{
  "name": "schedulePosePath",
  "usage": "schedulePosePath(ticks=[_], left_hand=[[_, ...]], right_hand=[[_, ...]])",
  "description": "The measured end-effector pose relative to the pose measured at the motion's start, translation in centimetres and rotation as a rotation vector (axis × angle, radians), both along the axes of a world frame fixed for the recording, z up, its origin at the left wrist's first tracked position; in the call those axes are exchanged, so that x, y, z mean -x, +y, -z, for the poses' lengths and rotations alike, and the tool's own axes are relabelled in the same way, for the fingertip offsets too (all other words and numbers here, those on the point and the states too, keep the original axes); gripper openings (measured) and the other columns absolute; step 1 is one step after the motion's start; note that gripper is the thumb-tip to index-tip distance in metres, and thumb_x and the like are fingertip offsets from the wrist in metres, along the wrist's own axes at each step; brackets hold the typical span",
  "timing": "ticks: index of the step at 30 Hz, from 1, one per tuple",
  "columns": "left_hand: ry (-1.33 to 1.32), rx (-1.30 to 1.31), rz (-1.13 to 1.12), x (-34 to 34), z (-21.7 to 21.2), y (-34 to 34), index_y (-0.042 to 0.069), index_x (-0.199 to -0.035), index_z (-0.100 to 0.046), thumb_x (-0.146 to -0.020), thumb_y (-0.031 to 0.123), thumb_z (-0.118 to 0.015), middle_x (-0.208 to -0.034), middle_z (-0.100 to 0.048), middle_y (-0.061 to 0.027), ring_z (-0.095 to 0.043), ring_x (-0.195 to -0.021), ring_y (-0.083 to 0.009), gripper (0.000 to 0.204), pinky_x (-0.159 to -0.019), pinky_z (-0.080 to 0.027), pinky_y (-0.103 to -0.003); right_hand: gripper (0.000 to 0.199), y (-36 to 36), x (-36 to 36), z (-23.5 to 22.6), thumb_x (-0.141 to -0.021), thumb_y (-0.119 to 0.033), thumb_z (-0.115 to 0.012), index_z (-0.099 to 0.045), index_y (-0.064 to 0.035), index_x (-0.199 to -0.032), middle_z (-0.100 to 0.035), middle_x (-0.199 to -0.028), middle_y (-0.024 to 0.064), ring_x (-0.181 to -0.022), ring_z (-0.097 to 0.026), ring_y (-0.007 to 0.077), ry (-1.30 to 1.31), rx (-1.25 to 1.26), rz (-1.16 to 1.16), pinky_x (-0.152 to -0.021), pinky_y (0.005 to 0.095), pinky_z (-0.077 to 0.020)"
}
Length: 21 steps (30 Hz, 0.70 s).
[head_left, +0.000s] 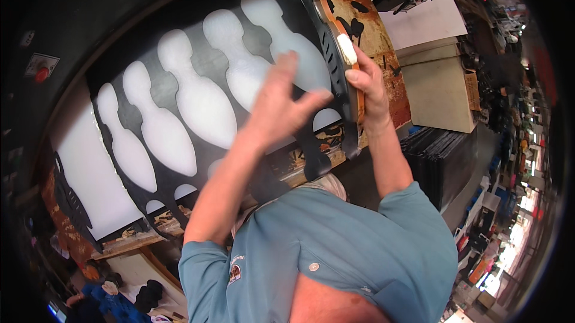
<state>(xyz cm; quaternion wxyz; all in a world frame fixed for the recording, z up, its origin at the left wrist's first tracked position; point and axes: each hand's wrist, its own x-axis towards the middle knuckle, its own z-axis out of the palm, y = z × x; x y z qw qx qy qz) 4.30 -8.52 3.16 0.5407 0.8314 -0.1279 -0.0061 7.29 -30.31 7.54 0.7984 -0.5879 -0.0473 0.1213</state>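
My right hand [369, 83] grips the edge of a long, curvy form [339, 62] that looks like a cutting die, with an orange edge and a black slotted face. A white patch [346, 49] shows on that edge, by my fingertips. Blurred by motion, my left hand [280, 100] is over a black sheet [173, 86], fingers spread and holding nothing. Several bowling-pin-shaped openings in the sheet show white beneath; the rightmost opening [299, 47] is beside my left fingers. Whether that hand touches the sheet cannot be told.
A black slotted piece [73, 197] lies at the far left by a white sheet [90, 161]. Right of the work surface are a pale box [434, 86] and a stack of black sheets [440, 158]. A red button [41, 74] is on the dark machine at upper left.
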Motion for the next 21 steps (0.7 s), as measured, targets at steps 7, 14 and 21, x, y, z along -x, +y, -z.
schedulePosePath(ticks=[7,14,21], left_hand=[[0.072,0.228,0.156,6.5,-0.4,-0.2,0.001,-0.168,-0.032,-0.100,0.025,-0.076,-0.174,-0.024,-0.0319,-0.036,-0.158,-0.0458,0.084,-0.126,-0.037,-0.046],[0.274,0.318,-0.483,9.4,1.4,3.7,-0.003,-0.134,-0.070,-0.113,0.019,-0.059,-0.118,-0.076,-0.0081,-0.072,-0.104,-0.0139,0.032,-0.096,-0.057,-0.027],[0.343,0.743,-0.640,14.1,2.2,14.1,-0.007,-0.147,-0.058,-0.113,0.019,-0.060,-0.133,-0.072,-0.0163,-0.073,-0.118,-0.0216,0.043,-0.100,-0.061,-0.036]], right_hand=[[0.075,4.7,5.4,1.5,-0.091,-0.018,-0.074,-0.048,0.0058,-0.157,-0.067,-0.128,0.0084,-0.114,-0.065,0.0141,0.248,-0.243,0.104,-0.100,0.0273,-0.0522],[0.059,5.2,5.8,1.4,-0.096,-0.026,-0.067,-0.055,0.0088,-0.141,-0.073,-0.113,0.0137,-0.093,-0.075,0.0164,0.235,-0.244,-0.003,-0.083,0.0272,-0.0635],[0.080,2.3,5.6,0.8,-0.085,-0.030,-0.074,-0.053,0.0130,-0.149,-0.071,-0.128,0.0206,-0.113,-0.072,0.0211,0.076,0.041,0.026,-0.101,0.0297,-0.0571]])
